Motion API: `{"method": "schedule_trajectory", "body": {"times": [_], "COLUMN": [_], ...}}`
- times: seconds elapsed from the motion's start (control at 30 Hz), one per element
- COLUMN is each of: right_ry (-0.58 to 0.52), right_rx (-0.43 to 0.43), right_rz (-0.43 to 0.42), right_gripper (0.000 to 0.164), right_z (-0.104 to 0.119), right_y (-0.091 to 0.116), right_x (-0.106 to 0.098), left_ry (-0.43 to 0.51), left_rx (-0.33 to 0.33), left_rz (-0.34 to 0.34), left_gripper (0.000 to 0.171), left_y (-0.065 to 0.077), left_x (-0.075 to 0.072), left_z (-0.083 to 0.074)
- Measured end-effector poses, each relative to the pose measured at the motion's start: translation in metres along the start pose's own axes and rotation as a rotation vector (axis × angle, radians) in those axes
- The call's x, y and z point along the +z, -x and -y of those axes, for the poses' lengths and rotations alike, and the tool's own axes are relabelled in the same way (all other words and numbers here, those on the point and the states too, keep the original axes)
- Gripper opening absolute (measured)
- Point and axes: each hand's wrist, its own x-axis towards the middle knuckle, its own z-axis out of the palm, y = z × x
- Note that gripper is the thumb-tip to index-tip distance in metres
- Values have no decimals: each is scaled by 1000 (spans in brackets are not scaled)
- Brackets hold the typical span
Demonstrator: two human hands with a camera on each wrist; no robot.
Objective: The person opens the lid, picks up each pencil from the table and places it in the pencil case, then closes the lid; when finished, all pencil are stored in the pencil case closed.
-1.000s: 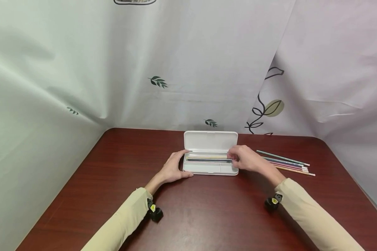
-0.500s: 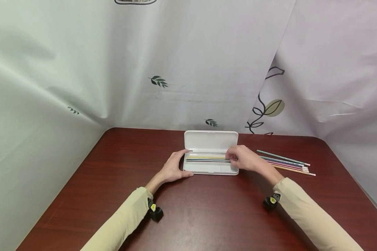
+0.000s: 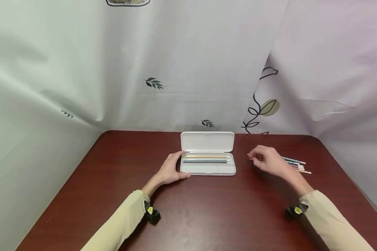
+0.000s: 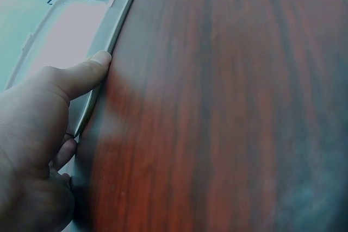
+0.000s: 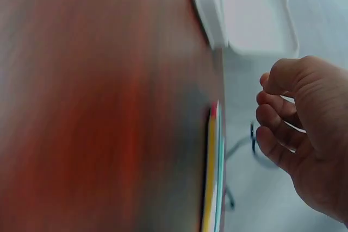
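Observation:
A white pencil case (image 3: 199, 169) lies with its lid (image 3: 207, 142) raised. Several pencils (image 3: 206, 159) rest in its long back compartment. My left hand (image 3: 170, 171) grips the left end of the case, thumb along the front edge and fingers toward the back corner. In the left wrist view the thumb (image 4: 89, 74) presses on the rim. My right hand (image 3: 269, 161) is over the table to the right of the case, fingers loosely curved with nothing between them. It partly hides a bunch of loose pencils (image 3: 296, 164); their near ends show in the right wrist view, beneath the hand.
The dark reddish wooden table (image 3: 207, 209) runs up to a white hanging cloth (image 3: 188, 69) with leaf prints at the back. More cloth hangs along both sides. A small black camera (image 3: 153, 217) is strapped to each wrist.
My right hand has let go of pencils in the case and moved right, to the loose pencils. The left hand has stayed on the case. The view has shifted slightly.

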Motion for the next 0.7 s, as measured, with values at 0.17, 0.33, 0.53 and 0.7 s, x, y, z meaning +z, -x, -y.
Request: {"method": "schedule_trajectory", "body": {"times": [0.17,0.33,0.53,0.7], "right_ry": [88,183,259,281], "right_rx": [87,141,191,228], "right_rz": [-15,-23,-20,-12], "right_gripper": [26,29,29,28], "right_z": [-13,-23,-35,-39], "right_y": [41,76,100,108], "right_x": [-22,-42,-60,-64], "left_ry": [-10,-13,-9,-8], "left_rx": [-15,-21,2,4], "left_rz": [-2,2,-5,-5], "left_gripper": [90,90,89,89], "left_y": [3,4,-1,2], "left_x": [0,-1,1,3], "left_z": [2,1,1,1]}}
